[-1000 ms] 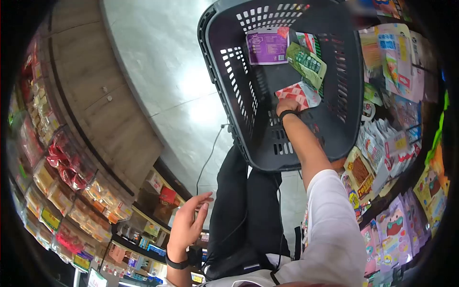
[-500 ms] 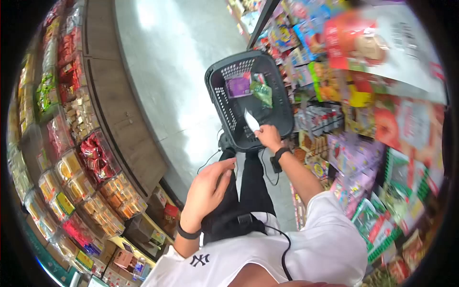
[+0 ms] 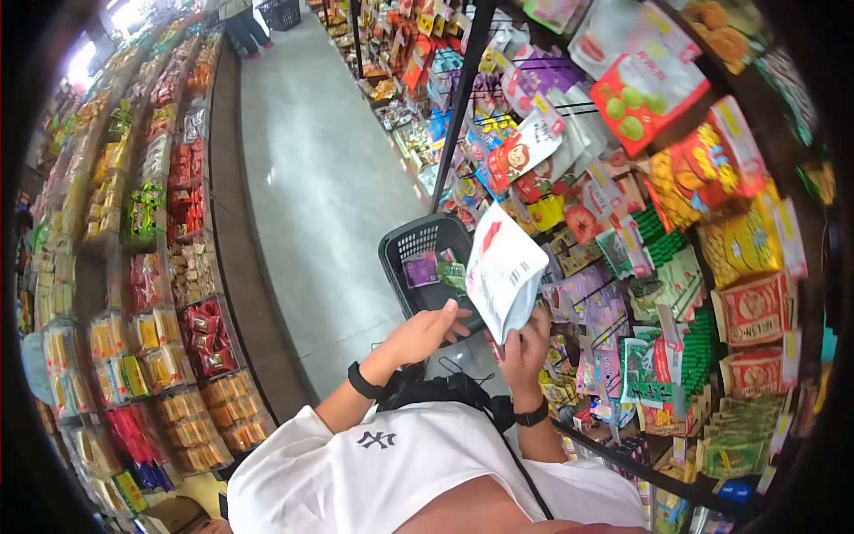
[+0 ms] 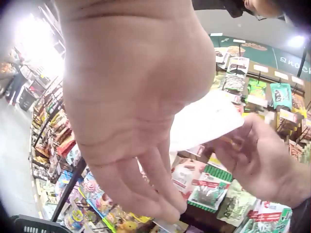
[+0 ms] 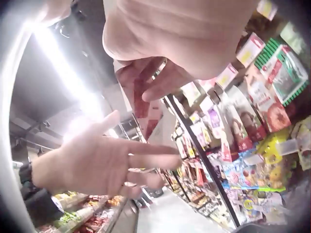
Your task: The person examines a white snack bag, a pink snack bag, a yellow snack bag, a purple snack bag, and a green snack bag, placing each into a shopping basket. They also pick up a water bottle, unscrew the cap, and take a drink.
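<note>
Head view: my right hand (image 3: 527,349) grips the white snack pouch (image 3: 507,276) by its lower end; pouch lies up and away from my body, long axis running roughly away from me, slightly leftward. Right is the nearer hand, being on it; my left hand (image 3: 425,335) sits just beside, fingers loosely extended, grasping nothing. Shopping basket (image 3: 431,236) is beyond both hands, lower, with the purple packet (image 3: 420,271) and green packet (image 3: 452,276) in it. Versus half a second ago: pouch is out of the basket and up near my chest, left hand closer to it, camera tipped up along the aisle. Purple and green packets are still in the basket.

Left wrist view: left palm fills most of it, fingers released; pouch shows behind as a white sheet, right grip on its edge at the right. Contact with the left hand: can't tell.

Right wrist view: right fingers curl on the pouch, red-and-white checks showing; left hand spread below, pointing toward it.
</note>
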Available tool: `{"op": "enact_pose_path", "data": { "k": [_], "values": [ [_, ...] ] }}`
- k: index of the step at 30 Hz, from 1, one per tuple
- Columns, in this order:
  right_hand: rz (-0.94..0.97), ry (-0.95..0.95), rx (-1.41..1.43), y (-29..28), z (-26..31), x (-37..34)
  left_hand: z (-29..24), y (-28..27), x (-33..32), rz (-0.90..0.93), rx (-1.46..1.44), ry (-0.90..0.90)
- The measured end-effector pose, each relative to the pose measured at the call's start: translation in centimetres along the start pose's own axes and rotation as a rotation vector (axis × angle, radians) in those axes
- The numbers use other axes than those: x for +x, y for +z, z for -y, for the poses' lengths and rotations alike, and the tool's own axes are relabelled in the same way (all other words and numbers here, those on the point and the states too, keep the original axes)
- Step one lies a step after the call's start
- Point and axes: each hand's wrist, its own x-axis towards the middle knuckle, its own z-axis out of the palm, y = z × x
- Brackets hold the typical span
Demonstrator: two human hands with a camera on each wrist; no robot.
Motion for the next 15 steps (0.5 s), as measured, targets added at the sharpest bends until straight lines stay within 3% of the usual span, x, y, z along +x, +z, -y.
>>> {"op": "enact_pose_path", "data": {
  "k": [2,4,5,7,10,15],
  "values": [
    [0.048,-0.057,0.112,-1.8,3.4,-1.9,0.0,1.4,-0.8,0.067,-0.102,0.147],
    [0.131,-0.162,0.085,-2.8,5.2,-4.3,-0.9,3.6,-1.7,-0.087,-0.139,0.454],
    [0.129,-0.042,0.188,-2.6,6.1,-6.0,-1.4,5.2,-2.1,-0.176,-0.180,0.568],
    [0.229,-0.119,0.166,-3.1,4.7,-9.6,-3.6,7.2,-4.6,-0.166,-0.407,0.649],
    [0.300,-0.181,0.059,-4.9,4.7,-13.1,-5.7,9.2,-8.3,0.002,-0.413,0.534],
    [0.353,-0.072,0.087,-6.9,3.4,-19.7,-3.2,13.9,-13.6,-0.077,-0.339,0.539]
  ]
}}
